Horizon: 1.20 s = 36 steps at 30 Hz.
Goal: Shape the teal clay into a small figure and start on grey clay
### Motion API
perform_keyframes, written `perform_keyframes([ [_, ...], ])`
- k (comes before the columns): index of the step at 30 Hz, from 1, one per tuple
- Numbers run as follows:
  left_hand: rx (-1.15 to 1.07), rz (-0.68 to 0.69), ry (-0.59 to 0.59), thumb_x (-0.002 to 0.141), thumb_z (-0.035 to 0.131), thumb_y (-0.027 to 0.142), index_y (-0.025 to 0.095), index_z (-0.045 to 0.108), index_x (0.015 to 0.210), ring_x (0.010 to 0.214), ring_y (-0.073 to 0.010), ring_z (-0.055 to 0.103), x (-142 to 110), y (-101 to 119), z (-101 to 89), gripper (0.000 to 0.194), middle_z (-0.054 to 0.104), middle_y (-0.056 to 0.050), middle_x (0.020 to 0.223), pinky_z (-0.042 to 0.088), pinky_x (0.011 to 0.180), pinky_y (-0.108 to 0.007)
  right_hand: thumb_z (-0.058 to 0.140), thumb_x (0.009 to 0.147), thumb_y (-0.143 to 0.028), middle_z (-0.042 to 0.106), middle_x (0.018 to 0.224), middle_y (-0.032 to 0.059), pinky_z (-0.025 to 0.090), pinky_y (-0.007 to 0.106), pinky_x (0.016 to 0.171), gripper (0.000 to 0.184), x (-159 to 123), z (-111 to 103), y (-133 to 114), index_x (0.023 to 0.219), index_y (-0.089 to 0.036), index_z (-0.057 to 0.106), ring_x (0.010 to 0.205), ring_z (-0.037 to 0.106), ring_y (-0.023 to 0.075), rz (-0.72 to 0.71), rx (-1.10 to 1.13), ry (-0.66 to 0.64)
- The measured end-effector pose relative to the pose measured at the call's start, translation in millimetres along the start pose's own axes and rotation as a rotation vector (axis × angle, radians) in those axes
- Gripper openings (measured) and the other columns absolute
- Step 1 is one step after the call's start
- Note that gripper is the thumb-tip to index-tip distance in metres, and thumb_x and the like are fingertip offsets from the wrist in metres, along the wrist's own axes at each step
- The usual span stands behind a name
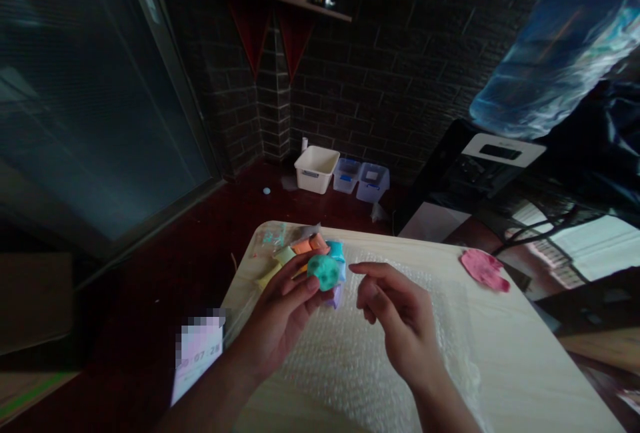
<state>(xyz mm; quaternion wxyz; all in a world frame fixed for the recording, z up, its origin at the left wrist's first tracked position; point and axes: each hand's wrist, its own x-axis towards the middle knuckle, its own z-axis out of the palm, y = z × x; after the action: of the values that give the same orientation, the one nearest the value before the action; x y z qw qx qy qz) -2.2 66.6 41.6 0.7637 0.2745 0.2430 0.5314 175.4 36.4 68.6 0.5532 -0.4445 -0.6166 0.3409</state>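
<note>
A lump of green modelling clay [323, 272], with small dents in its surface, is held up between the thumb and fingers of my left hand [285, 309]. My right hand [397, 323] hovers just to the right of the clay, apart from it. Its index finger points towards the lump, while the other fingers curl loosely with nothing visible in them. Behind my left hand lie several coloured packets, among them an orange packet [303, 246], a blue packet [335, 249] and a purple packet [336, 297], partly hidden by the hand. Bubble wrap [345, 366] spreads under both hands.
A flattened pink clay piece [484, 269] lies at the right of the wooden table [520, 346]. A phone [199, 353] showing a timer is at the left edge. Beyond, a white bin [315, 173] and clear boxes [373, 181] stand on the floor, beside a water dispenser [470, 166].
</note>
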Motion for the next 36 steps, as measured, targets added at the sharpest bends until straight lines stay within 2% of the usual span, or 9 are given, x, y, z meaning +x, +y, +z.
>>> perform_keyframes([
  [6, 0.099, -0.007, -0.016, 0.087, 0.081, 0.025, 0.027, 0.07, 0.128, 0.116, -0.0251, 0.071, 0.8, 0.4, -2.0, 0.043, 0.071, -0.008, 0.132, 0.056, 0.105, -0.042, 0.061, 0.101, -0.033, 0.064, 0.069, -0.0013, 0.041, 0.025, 0.052, 0.023, -0.3, -0.5, -4.3, 0.116, -0.022, 0.076, 0.059, 0.054, 0.0131, -0.062, -0.108, -0.011],
  [10, 0.307, 0.042, 0.013, 0.079, 0.088, 0.024, 0.026, 0.066, 0.131, 0.118, -0.0267, 0.07, 3.6, -2.4, -7.0, 0.057, 0.066, -0.01, 0.141, 0.058, 0.098, -0.038, 0.06, 0.102, -0.035, 0.063, 0.071, -0.0014, 0.042, 0.025, 0.052, 0.025, 2.2, -4.5, 4.7, 0.118, -0.022, 0.075, 0.058, 0.052, 0.0128, -0.023, -0.111, 0.034],
  [13, 0.417, 0.08, 0.02, 0.074, 0.092, 0.026, 0.023, 0.068, 0.121, 0.108, -0.0266, 0.072, 4.7, -6.7, -11.5, 0.052, 0.073, -0.008, 0.124, 0.059, 0.089, -0.034, 0.06, 0.102, -0.036, 0.064, 0.075, -0.0006, 0.043, 0.025, 0.053, 0.026, 5.2, -6.9, 12.6, 0.118, -0.021, 0.074, 0.059, 0.053, 0.0129, 0.004, -0.105, 0.023],
  [16, 0.488, 0.076, -0.044, 0.077, 0.09, 0.03, 0.02, 0.07, 0.115, 0.105, -0.0281, 0.072, 3.6, -7.5, -12.6, 0.044, 0.076, -0.008, 0.114, 0.058, 0.092, -0.037, 0.061, 0.102, -0.035, 0.062, 0.078, -0.0003, 0.045, 0.025, 0.055, 0.025, 7.4, -7.8, 15.7, 0.118, -0.022, 0.074, 0.063, 0.055, 0.0136, 0.012, -0.079, -0.021],
  [20, 0.454, 0.046, -0.086, 0.081, 0.087, 0.031, 0.022, 0.07, 0.124, 0.118, -0.0303, 0.069, -0.3, -2.0, -9.3, 0.047, 0.073, -0.011, 0.128, 0.054, 0.104, -0.044, 0.062, 0.101, -0.032, 0.064, 0.089, 0.0029, 0.049, 0.028, 0.061, 0.023, 7.1, -8.5, 10.9, 0.118, -0.024, 0.075, 0.077, 0.061, 0.0172, -0.045, -0.091, -0.082],
  [23, 0.394, 0.018, -0.091, 0.082, 0.086, 0.029, 0.024, 0.07, 0.128, 0.121, -0.0301, 0.069, -3.1, 1.9, -7.0, 0.049, 0.071, -0.011, 0.134, 0.055, 0.104, -0.043, 0.061, 0.1, -0.028, 0.068, 0.098, 0.0057, 0.052, 0.033, 0.069, 0.022, 6.0, -8.7, 4.8, 0.116, -0.024, 0.075, 0.086, 0.064, 0.0201, -0.106, -0.133, -0.131],
  [26, 0.364, 0.018, -0.106, 0.084, 0.085, 0.028, 0.025, 0.071, 0.131, 0.127, -0.0312, 0.067, -4.4, 3.1, -6.1, 0.049, 0.068, -0.012, 0.141, 0.056, 0.103, -0.041, 0.061, 0.1, -0.023, 0.07, 0.097, 0.0052, 0.051, 0.034, 0.071, 0.021, 6.0, -8.1, 0.3, 0.116, -0.023, 0.075, 0.084, 0.064, 0.0196, -0.146, -0.16, -0.159],
  [31, 0.36, 0.018, -0.12, 0.085, 0.084, 0.028, 0.025, 0.072, 0.132, 0.124, -0.0306, 0.069, -3.1, 3.4, -6.9, 0.049, 0.072, -0.011, 0.135, 0.06, 0.095, -0.036, 0.06, 0.099, -0.02, 0.07, 0.094, 0.0046, 0.05, 0.034, 0.07, 0.023, 5.8, -8.2, -1.3, 0.116, -0.023, 0.075, 0.081, 0.064, 0.0189, -0.183, -0.177, -0.159],
  [36, 0.36, 0.016, -0.126, 0.085, 0.084, 0.028, 0.025, 0.073, 0.132, 0.12, -0.0282, 0.07, -2.0, 3.9, -9.6, 0.048, 0.074, -0.011, 0.133, 0.059, 0.099, -0.038, 0.06, 0.096, -0.021, 0.069, 0.093, 0.0043, 0.05, 0.034, 0.069, 0.024, 3.7, -9.1, 1.8, 0.116, -0.022, 0.074, 0.081, 0.063, 0.0195, -0.209, -0.172, -0.164],
])
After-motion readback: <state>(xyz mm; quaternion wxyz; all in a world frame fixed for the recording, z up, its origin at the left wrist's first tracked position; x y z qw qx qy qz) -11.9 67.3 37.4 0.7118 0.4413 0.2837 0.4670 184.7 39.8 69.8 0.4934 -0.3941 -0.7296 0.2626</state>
